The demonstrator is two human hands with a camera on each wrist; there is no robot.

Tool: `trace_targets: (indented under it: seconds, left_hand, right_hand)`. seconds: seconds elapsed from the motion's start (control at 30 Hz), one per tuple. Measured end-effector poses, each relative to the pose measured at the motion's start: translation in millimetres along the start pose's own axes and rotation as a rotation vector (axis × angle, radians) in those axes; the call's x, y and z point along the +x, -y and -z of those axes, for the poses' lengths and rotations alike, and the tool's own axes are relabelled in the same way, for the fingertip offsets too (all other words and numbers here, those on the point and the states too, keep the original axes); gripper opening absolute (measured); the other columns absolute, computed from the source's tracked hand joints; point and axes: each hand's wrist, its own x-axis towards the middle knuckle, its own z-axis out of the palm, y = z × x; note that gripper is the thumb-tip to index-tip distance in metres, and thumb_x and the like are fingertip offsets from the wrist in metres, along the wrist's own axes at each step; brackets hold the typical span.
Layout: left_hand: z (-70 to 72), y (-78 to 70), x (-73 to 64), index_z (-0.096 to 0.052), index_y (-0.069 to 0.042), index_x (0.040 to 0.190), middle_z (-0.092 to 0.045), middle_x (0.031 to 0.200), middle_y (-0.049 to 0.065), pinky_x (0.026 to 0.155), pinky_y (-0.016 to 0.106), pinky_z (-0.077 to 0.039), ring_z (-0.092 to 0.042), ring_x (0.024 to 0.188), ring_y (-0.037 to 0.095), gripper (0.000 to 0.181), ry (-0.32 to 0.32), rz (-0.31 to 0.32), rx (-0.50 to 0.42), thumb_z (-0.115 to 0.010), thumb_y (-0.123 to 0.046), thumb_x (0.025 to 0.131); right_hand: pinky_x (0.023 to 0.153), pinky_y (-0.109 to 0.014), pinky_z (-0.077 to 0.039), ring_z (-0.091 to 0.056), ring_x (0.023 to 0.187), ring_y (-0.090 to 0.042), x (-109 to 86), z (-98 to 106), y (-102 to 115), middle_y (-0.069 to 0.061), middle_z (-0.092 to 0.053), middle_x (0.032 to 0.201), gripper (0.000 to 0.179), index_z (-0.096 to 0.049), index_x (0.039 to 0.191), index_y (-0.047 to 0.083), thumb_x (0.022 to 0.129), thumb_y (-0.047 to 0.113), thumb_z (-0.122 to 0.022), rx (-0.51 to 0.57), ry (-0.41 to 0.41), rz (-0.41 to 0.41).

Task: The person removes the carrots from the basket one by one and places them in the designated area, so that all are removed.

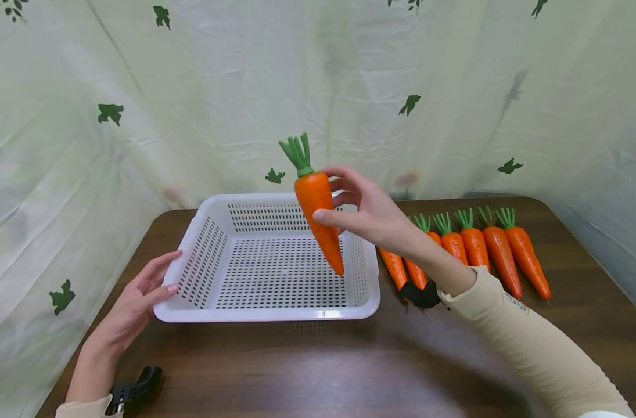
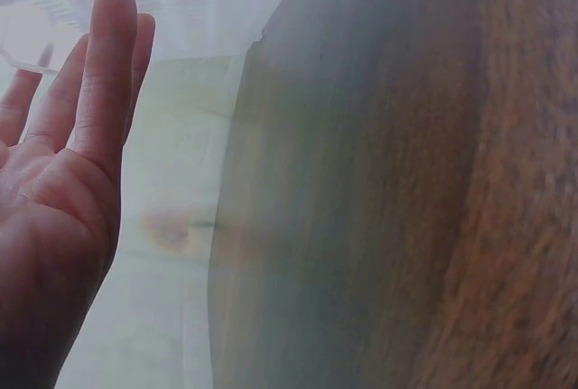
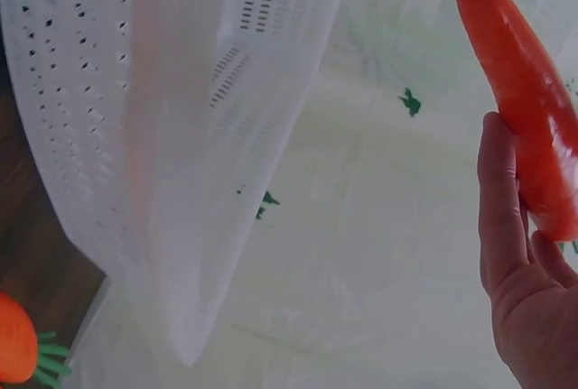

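My right hand holds an orange carrot with a green top, between the thumb on one side and the fingers on the other. The carrot hangs tilted over the right part of a white perforated basket, top up and tip down. In the right wrist view the same carrot shows beside the thumb and fingers. My left hand touches the basket's left side from outside with fingertips and thumb. The left wrist view shows that hand with its fingers straight.
Several more carrots lie side by side on the brown wooden table, right of the basket. My right forearm passes over some of them. A pale curtain with green leaf shapes hangs behind the table and at its sides.
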Motion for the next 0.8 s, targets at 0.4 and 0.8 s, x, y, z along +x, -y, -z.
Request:
trace_targets:
  seconds: [0.4, 0.8]
  left_hand:
    - [0.5, 0.7, -1.2, -0.027, -0.030, 0.154, -0.038, 0.144, 0.000, 0.082, 0.040, -0.056, -0.058, 0.113, 0.010, 0.064, 0.000, 0.014, -0.001, -0.052, -0.008, 0.100]
    - [1.3, 0.2, 1.1, -0.028, -0.030, 0.154, -0.041, 0.142, -0.003, 0.081, 0.041, -0.056, -0.059, 0.112, 0.011, 0.063, 0.003, 0.004, -0.005, -0.051, -0.007, 0.100]
  right_hand:
    - [0.067, -0.047, -0.057, -0.062, 0.097, -0.028, -22.7, 27, -4, -0.008, -0.057, 0.124, 0.058, -0.048, 0.139, 0.015, 0.089, 0.020, -0.075, -0.080, -0.048, -0.051]
    - [0.071, -0.043, -0.058, -0.062, 0.103, -0.025, -47.9, 54, -13, -0.008, -0.056, 0.126, 0.060, -0.048, 0.140, 0.015, 0.087, 0.020, -0.077, -0.185, -0.113, -0.111]
